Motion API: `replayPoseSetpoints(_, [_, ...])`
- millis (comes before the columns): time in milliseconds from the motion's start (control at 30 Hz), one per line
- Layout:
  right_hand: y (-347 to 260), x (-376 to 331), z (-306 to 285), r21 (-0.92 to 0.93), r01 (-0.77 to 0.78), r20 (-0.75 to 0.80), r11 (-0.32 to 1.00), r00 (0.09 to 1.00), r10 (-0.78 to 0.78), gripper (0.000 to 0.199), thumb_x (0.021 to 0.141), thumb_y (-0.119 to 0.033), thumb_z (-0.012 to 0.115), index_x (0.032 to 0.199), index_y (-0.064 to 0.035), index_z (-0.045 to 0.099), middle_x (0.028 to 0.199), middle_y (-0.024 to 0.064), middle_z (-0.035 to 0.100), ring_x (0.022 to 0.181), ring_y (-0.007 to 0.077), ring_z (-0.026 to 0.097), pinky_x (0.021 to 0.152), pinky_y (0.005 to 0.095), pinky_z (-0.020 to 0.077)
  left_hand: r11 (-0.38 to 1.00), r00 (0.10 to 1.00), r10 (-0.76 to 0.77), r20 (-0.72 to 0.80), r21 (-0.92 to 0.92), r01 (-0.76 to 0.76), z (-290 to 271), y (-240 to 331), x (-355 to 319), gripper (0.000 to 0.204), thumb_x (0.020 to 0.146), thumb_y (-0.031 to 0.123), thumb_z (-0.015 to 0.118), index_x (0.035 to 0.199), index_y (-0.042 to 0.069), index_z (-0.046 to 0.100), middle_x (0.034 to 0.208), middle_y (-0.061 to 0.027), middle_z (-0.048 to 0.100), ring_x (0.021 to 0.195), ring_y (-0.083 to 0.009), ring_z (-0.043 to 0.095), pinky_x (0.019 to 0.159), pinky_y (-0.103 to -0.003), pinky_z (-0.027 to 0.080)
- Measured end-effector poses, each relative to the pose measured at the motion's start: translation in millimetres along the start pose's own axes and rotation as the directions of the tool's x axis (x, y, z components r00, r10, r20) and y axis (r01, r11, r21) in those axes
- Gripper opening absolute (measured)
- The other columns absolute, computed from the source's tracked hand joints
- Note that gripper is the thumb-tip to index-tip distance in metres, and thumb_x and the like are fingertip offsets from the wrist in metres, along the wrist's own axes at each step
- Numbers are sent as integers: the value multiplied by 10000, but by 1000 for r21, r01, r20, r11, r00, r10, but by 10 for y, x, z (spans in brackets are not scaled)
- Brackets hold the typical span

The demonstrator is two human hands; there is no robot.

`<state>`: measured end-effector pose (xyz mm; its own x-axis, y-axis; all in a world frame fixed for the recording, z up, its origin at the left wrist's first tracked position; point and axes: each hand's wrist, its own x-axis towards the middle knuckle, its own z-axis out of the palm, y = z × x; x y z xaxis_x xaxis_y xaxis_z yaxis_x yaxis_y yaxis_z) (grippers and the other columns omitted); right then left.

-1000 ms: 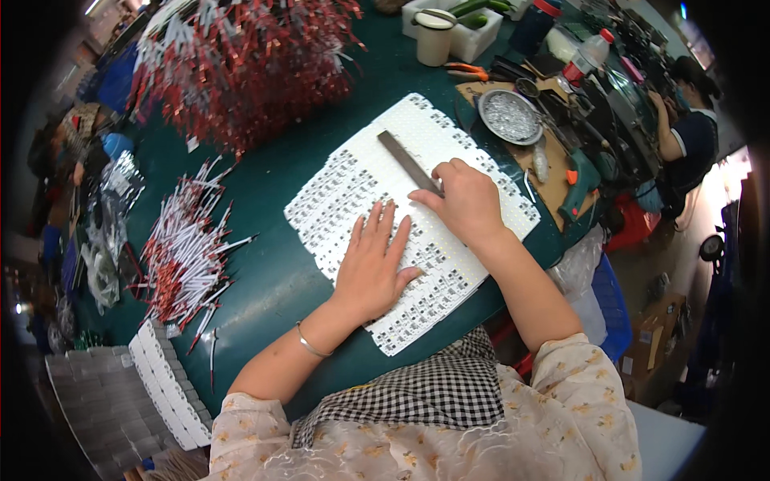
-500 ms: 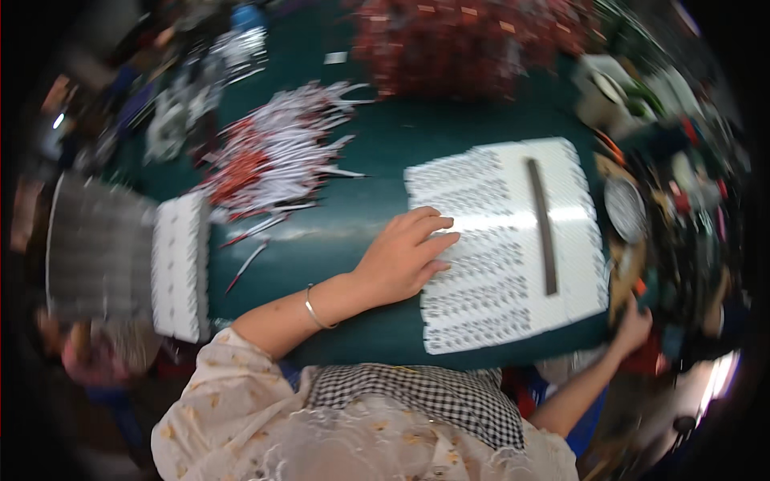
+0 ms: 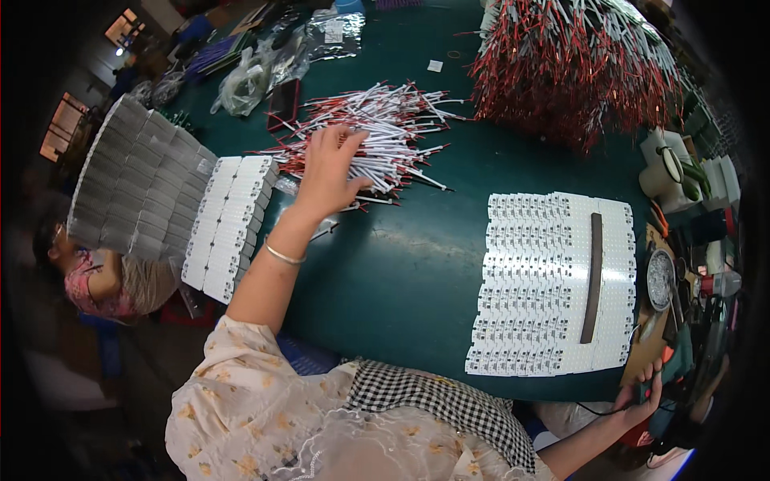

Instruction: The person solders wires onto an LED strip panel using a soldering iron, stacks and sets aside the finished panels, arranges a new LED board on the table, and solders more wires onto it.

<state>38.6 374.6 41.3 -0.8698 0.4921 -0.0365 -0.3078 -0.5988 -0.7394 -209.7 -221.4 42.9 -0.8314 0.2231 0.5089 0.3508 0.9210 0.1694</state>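
Observation:
My left hand (image 3: pixel 327 170) reaches over a pile of white wires (image 3: pixel 393 148) with red and dark ends. Its fingers are bent and apart, the thumb stands away, and I see nothing held in it. At the right table edge my right hand (image 3: pixel 642 398) is closed round a dark tool handle (image 3: pixel 644 390) with a thin black cord; its kind is unclear. Just left of that hand, rows of overlapping white circuit boards (image 3: pixel 525 280) lie on the green table, with a dark flat bar (image 3: pixel 592 276) across them.
A large bundle of red and white wires (image 3: pixel 573 68) hangs over the far right. Stacked white strips (image 3: pixel 228 224) and grey panels (image 3: pixel 140 180) stand at left, near a seated person (image 3: pixel 96 276). A phone (image 3: pixel 283 104) and metal dish (image 3: pixel 660 279) lie on either side.
My left hand has left the circuit boards and moved left and away from me to the wire pile. The view has turned, so the boards appear farther right. My right hand stays at the right edge.

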Motion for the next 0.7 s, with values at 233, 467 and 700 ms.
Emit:
replayPoseSetpoints(233, [-51, 16, 817, -644, 327, 111, 692, 935, -338, 443, 868, -45, 573, 1269, 66, 422, 1026, 111, 529, 761, 138, 500, 653, 285, 443, 980, 900, -50, 433, 195, -40, 255, -138, 447, 898, 533, 564, 847, 1238, 86, 565, 1206, -102, 533, 1201, -311, 453, 990, -501, 355])
replayPoseSetpoints(467, [-698, -6, 1147, -895, 364, 242, 258, 882, -403, 588, 842, 24, 628, 1378, 67, 389, 1062, 141, 591, 705, 156, 566, 602, 287, 476, 941, 900, 48, 433, 282, -186, 308, -189, 606, 424, 848, 396, 675, 1083, 51, 605, 1118, -107, 578, 1116, -289, 520, 943, -484, 392])
replayPoseSetpoints(700, [-462, 121, 1025, -771, 367, 388, 520, 919, -73, 570, 856, -20, 613, 1359, 57, 356, 1027, 124, 517, 660, 145, 514, 583, 285, 466, 999, 997, 7, 73, 39, -10, 233, -295, 575, 210, 903, 199, 628, 992, 18, 567, 904, -200, 635, 880, -413, 591, 760, -489, 459])
